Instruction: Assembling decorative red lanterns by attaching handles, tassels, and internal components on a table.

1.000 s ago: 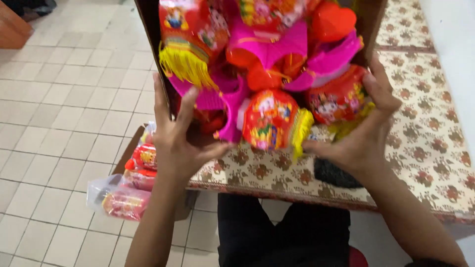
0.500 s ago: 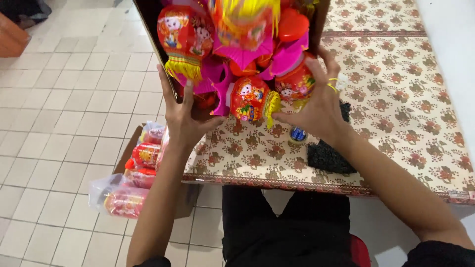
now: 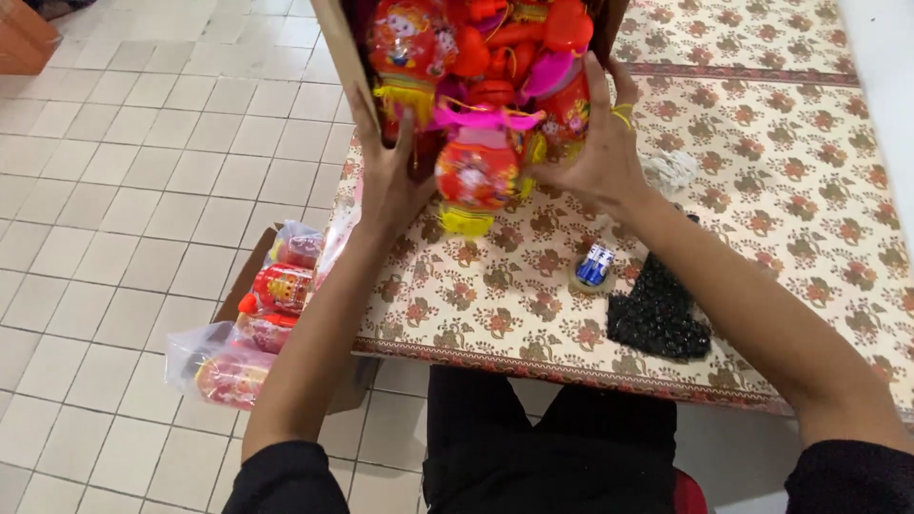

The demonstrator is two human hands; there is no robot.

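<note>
A brown cardboard box stands tipped on the patterned tablecloth, its open side facing me and packed with several red, pink and yellow toy lanterns. One red lantern with a yellow base hangs out at the box's lower edge. My left hand presses against the box's left wall beside that lantern. My right hand, with a yellow ring, grips the box and lanterns on the right side.
On the table near me lie a small blue tape roll and a black beaded pouch. A crumpled white piece lies right of my hand. On the tiled floor, a carton holds bagged red lanterns.
The box and both hands have moved away from me, farther onto the table. The tape roll and black pouch, hidden before, now show in front.
</note>
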